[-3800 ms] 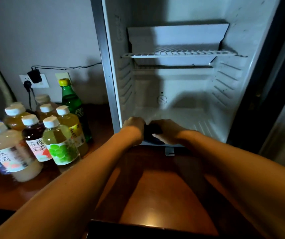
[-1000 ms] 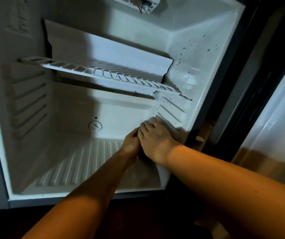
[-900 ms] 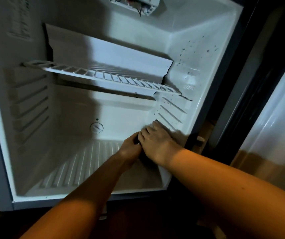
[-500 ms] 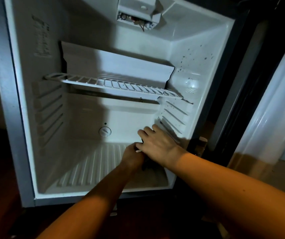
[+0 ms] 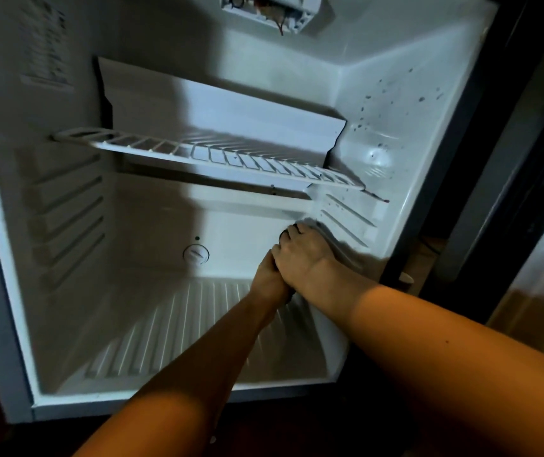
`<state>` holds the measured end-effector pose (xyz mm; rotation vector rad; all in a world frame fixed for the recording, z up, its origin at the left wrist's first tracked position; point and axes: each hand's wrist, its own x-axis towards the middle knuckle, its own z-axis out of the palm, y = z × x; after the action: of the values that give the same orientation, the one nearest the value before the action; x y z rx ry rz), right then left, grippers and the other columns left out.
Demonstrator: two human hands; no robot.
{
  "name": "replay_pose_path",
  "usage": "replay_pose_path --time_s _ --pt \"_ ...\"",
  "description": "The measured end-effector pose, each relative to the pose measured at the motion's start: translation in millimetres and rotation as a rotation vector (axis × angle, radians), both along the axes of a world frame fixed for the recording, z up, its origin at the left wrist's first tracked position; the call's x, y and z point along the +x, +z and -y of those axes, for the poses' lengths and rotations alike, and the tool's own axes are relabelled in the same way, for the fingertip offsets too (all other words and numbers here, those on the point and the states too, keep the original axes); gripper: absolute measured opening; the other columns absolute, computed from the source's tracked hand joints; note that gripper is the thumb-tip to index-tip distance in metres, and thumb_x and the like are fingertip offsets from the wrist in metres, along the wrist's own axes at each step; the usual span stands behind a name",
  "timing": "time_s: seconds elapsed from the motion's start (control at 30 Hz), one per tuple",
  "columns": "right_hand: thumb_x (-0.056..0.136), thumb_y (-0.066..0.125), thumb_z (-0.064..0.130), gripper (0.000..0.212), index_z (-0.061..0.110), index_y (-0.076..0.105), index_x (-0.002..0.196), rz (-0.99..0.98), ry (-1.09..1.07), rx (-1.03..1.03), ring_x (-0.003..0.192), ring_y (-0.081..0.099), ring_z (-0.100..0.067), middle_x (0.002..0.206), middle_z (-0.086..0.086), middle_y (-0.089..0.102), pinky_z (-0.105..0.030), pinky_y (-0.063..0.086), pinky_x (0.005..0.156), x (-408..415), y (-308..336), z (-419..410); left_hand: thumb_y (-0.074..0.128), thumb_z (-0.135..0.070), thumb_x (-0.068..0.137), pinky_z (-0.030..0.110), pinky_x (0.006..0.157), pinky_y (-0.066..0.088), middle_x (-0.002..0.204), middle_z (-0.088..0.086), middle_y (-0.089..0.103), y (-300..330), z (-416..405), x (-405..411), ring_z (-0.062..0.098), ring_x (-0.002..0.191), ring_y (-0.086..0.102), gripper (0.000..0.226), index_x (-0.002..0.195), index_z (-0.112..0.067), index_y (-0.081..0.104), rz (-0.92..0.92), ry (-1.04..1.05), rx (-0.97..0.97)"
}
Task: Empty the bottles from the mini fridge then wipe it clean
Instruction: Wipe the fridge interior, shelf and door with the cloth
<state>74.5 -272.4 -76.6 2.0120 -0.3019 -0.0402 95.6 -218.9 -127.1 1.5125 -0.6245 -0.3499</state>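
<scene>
We press a dark cloth (image 5: pixel 284 233), barely visible, with both hands (image 5: pixel 292 262) against the mini fridge (image 5: pixel 392 133) right wall; whether fingers curl round it, we cannot tell; the wire shelf (image 5: pixel 211 155) above risks dislodging.

smooth white plastic fridge liner (image 5: pixel 405 133), speckled dark on its right wall; white coated wire shelf (image 5: pixel 217 156).

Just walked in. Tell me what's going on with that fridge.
A person is wiping the inside of the mini fridge. Both hands are deep in the lower right corner: the right hand presses toward the ribbed right wall, the left hand is tucked against it, and something dark, probably a cloth, barely shows between them. No bottles are inside; the wire shelf is bare. Dark specks dot the upper right wall.
</scene>
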Motion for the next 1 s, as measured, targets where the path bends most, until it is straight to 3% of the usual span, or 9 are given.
replay_pose_path --time_s 0.13,0.2,0.3,0.4,0.57,0.63,0.77,0.9,1.0 --pt "0.096 0.047 0.02 0.03 0.008 0.059 0.121 -0.038 -0.028 -0.025 0.111 0.056 -0.033 0.123 -0.016 0.059 -0.047 0.041 0.098 -8.8 -5.3 -5.6 0.052 -0.004 0.095 0.042 0.079 0.054 0.091 0.007 0.063 -2.7 -5.8 -13.2 0.023 0.084 0.061 0.011 0.1 -0.012 0.056 -0.034 -0.021 -0.031" --pt "0.096 0.047 0.016 0.029 0.009 0.062 0.119 -0.05 -0.03 0.014 0.11 0.057 -0.033 0.121 -0.015 0.061 -0.046 0.043 0.096 -19.8 -5.6 -10.8 0.051 -0.002 0.095 0.033 0.072 0.053 0.082 0.003 0.062 -3.2 -12.1 -22.5 0.016 0.075 0.06 0.017 0.087 -0.017 0.057 -0.043 -0.03 -0.022" --pt "0.097 0.05 0.019 0.027 0.009 0.061 0.12 -0.053 0.019 0.049 0.116 0.052 -0.03 0.126 -0.012 0.058 -0.043 0.04 0.101 -46.1 -2.3 -22.0 0.049 0.001 0.095 0.043 0.081 0.054 0.081 0.008 0.064 -4.2 -22.0 -37.5 0.022 0.079 0.061 0.023 0.081 -0.016 0.06 -0.04 -0.04 0.031" --pt "0.099 0.047 0.019 0.027 0.007 0.06 0.12 -0.068 0.063 0.088 0.12 0.045 -0.03 0.131 -0.013 0.055 -0.041 0.037 0.102 -72.1 3.2 -32.9 0.049 0.0 0.094 0.04 0.083 0.054 0.082 0.003 0.064 -4.8 -32.2 -54.1 0.021 0.083 0.062 0.028 0.08 -0.022 0.059 0.011 -0.039 0.12" --pt "0.098 0.05 0.026 0.033 0.01 0.058 0.125 -0.134 0.022 0.097 0.123 0.041 -0.031 0.135 -0.012 0.053 -0.042 0.036 0.1 -101.4 4.1 -48.0 0.048 0.007 0.09 0.013 0.051 0.047 0.071 0.001 0.063 -3.5 -52.1 -85.4 0.009 0.062 0.057 0.032 0.077 -0.02 0.058 0.029 -0.051 0.131" --pt "0.097 0.052 0.027 0.032 0.011 0.057 0.125 -0.125 0.034 0.104 0.122 0.042 -0.029 0.132 -0.01 0.055 -0.042 0.037 0.1 -112.4 3.4 -52.7 0.049 0.009 0.088 0.015 0.049 0.046 0.073 0.005 0.065 -3.1 -58.8 -95.6 0.008 0.059 0.058 0.027 0.081 -0.016 0.06 0.011 -0.073 0.121" --pt "0.098 0.05 0.02 0.031 0.01 0.055 0.126 -0.07 0.071 0.114 0.121 0.044 -0.031 0.128 -0.011 0.057 -0.042 0.04 0.099 -128.3 4.5 -61.9 0.057 0.003 0.085 0.01 0.044 0.044 0.071 -0.003 0.064 1.1 -68.5 -108.0 0.004 0.063 0.058 0.018 0.091 -0.013 0.062 0.032 -0.053 0.175" --pt "0.098 0.043 0.025 0.032 0.01 0.052 0.125 -0.009 0.064 0.228 0.117 0.049 -0.031 0.126 -0.013 0.057 -0.043 0.041 0.097 -130.6 8.7 -72.4 0.059 0.001 0.083 0.016 0.05 0.048 0.069 -0.001 0.066 1.3 -81.0 -103.8 0.009 0.064 0.061 0.014 0.079 -0.012 0.064 0.064 -0.006 0.23" --pt "0.096 0.043 0.028 0.033 0.011 0.049 0.124 0.041 0.089 0.299 0.114 0.051 -0.029 0.124 -0.014 0.057 -0.044 0.042 0.096 -124.3 12.5 -76.7 0.052 0.002 0.086 0.02 0.052 0.051 0.067 0.003 0.069 0.8 -87.0 -95.8 0.012 0.061 0.064 0.022 0.076 -0.013 0.064 0.04 0.022 0.158"
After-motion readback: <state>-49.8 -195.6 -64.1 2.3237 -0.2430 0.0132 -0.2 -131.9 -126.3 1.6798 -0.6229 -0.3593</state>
